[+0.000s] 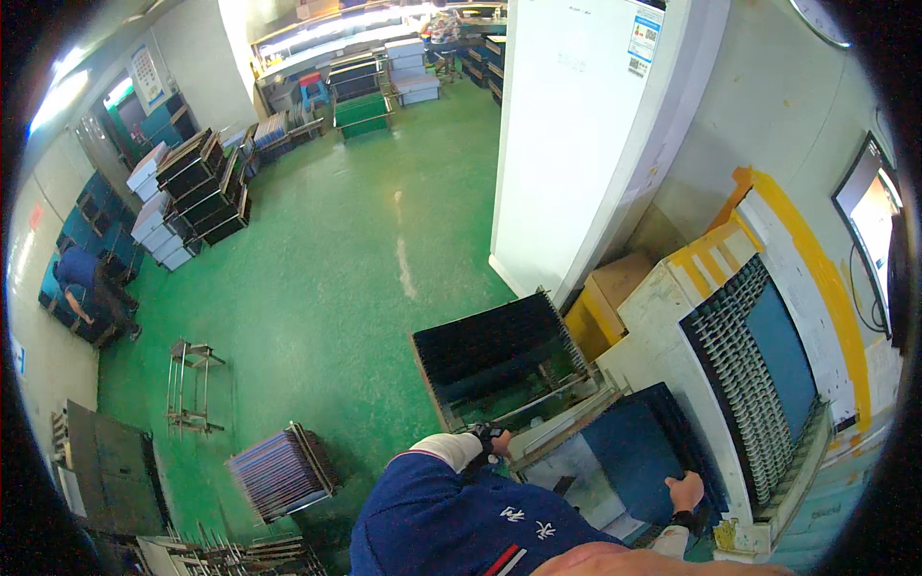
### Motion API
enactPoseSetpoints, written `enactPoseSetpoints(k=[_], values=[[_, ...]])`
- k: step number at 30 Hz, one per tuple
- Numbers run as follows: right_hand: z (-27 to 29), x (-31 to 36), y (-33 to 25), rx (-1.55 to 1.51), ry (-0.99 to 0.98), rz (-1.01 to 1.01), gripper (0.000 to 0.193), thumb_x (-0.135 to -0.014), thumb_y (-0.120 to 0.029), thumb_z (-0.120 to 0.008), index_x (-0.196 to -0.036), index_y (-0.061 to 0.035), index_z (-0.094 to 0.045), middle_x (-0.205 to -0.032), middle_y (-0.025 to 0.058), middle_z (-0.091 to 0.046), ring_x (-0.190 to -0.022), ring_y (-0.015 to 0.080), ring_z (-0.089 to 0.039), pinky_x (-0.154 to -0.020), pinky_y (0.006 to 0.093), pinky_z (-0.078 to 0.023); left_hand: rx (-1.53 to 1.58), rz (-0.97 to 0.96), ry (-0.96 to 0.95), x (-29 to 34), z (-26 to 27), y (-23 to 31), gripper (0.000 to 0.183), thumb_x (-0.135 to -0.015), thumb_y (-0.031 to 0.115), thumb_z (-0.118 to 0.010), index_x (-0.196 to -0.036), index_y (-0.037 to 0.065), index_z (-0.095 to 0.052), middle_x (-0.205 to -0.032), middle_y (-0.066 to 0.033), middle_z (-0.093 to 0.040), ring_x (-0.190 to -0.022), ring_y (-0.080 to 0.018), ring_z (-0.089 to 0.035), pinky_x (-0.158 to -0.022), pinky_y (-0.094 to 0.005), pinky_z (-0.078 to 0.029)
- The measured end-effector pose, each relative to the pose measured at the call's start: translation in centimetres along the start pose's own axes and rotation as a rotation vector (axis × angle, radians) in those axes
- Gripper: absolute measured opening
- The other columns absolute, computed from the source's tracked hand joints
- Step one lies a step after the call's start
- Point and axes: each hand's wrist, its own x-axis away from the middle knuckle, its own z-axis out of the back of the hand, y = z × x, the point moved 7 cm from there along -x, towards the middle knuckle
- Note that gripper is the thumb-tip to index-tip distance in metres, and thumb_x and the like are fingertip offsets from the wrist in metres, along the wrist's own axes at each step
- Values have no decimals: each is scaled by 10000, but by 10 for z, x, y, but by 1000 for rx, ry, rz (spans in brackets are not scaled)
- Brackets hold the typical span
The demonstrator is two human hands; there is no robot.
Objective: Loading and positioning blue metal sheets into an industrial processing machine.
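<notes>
1. Apparently, the step in hand is handling the blue panel (626, 444), which lies just left of the ribbed machine (744, 384), partly over other dark sheets.
2. The right hand (685, 491) is at the panel's edge nearest the machine, fingers bent and narrow; whether they pinch the edge or only rest there, I cannot tell.
3. The left hand (500, 443) is farther left of the machine, by the near side of the open rack (430, 384); its fingers are too small to read, so I cannot tell their spread or hold.
4. As I judge it, moving the panel calls for a sure grip at both sides and a level lift, keeping its face off the sheets below.
5. Toward the machine, room looks tight: its pale casing stands close to the right hand. The rack's rails bound the left, with a yellow box (594, 322) between rack and machine.
6. Wider room is on the green floor (317, 278), left of the machine past the rack, where a metal stand (195, 384) and a slatted rack (279, 472) are obstacles.
</notes>
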Motion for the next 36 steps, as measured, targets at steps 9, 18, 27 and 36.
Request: enactPoseSetpoints(k=[9, 18, 27, 36], values=[[9, 6, -5, -42, -56, -65, 519, -594, -243, -832, -1009, 30, -681, -1049, 229, -656, -992, 365, -625, -865, 416, -485, 5, 32, 20, 1, -8, -2, 747, -575, 486, -810, -1076, 46, -474, -840, -165, -598, -787, -294, -612, -721, -457, -495], [8, 8, -4, -56, -93, -65, 577, -597, -250, -835, -1067, 36, -661, -1082, 228, -649, -1017, 356, -623, -878, 402, -485, 236, -105, 340, -11, -12, -4, 703, -574, 426, -825, -1048, 57, -459, -927, -158, -575, -858, -305, -586, -746, -452, -481], [-1, 7, 1, -68, -74, -40, 579, -612, -256, -825, -1070, 55, -653, -1088, 231, -647, -1024, 359, -622, -881, 401, -482, 11, 57, 28, 22, 7, 10, 723, -578, 382, -832, -1107, 74, -446, -944, -153, -572, -888, -318, -583, -776, -473, -467], [-12, 5, 6, -39, -80, -32, 502, -599, -326, -830, -942, 7, -675, -950, 209, -665, -919, 375, -630, -812, 433, -496, -20, 50, 84, 15, -1, 11, 755, -627, 414, -815, -1177, 78, -421, -1009, -171, -578, -964, -345, -561, -848, -482, -442]])
